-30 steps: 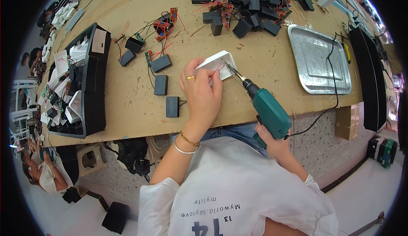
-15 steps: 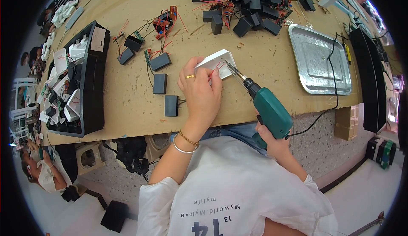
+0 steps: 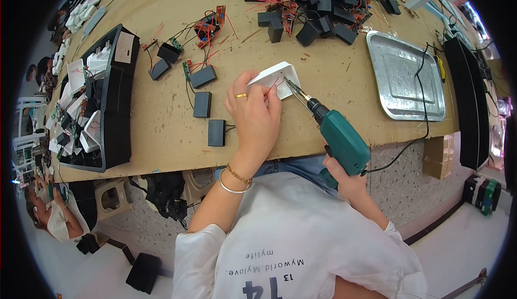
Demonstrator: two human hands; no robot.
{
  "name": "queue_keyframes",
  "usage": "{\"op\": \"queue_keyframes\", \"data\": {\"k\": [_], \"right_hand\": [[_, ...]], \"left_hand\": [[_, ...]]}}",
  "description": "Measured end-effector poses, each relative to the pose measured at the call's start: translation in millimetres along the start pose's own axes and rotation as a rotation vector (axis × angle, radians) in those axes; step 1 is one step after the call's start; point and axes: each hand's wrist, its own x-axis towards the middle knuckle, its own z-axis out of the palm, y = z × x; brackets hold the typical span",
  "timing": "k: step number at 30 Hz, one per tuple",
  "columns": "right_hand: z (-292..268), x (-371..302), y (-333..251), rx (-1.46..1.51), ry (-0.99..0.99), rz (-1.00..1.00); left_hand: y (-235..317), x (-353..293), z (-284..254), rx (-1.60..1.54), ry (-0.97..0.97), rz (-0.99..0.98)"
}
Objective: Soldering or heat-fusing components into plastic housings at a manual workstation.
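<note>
A small white plastic casing (image 3: 288, 71) is held just over the table by my left hand (image 3: 253, 108). My thumb and fingers close round its near left side, and thin red wires (image 3: 276, 83) show at the fingertips and inside the casing. My right hand (image 3: 343, 178) grips the handle of a green soldering gun (image 3: 346, 141). The gun's metal tip points up and left into the casing, by the wires; whether it touches them I cannot tell. Closest to my left hand on the table is a black rectangular block (image 3: 216, 132) with a short dark lead.
More black blocks and circuit boards (image 3: 205, 32) lie to the left, with a large heap (image 3: 318, 8) at the back. A black bin (image 3: 121, 99) of white casings stands far left. At right sits a metal tray (image 3: 406, 78); the gun's black cord (image 3: 401, 159) runs across it.
The soldering gun's tip has shifted very slightly within the casing. Both hands keep their hold, and the rest stays in place.
</note>
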Motion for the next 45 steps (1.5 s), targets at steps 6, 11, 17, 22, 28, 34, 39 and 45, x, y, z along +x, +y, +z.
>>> {"op": "queue_keyframes", "data": {"k": [6,11,17,22,28,34,39,45], "right_hand": [[1,0,-3,-0.003,0.026,0.033],[0,-1,-1,-0.020,0.040,0.035],[0,-1,1,-0.038,0.037,0.029],[-6,-2,6,-0.097,-0.025,0.029],[-6,-2,5,-0.094,-0.016,0.047],[-7,0,4,-0.024,-0.009,0.018],[-9,-1,7,-0.059,-0.023,0.019],[-10,-1,5,-0.072,-0.048,0.073]], "left_hand": [[1,-1,1,0.006,0.001,0.010],[0,-2,2,0.028,0.004,0.025],[-1,-2,2,0.038,0.006,0.031],[0,-1,2,0.039,0.007,0.031],[0,-2,2,0.030,0.007,0.024],[0,-3,1,0.031,0.002,0.018],[0,-3,2,0.030,0.003,0.017],[-1,-3,2,0.025,0.001,0.010]]}}
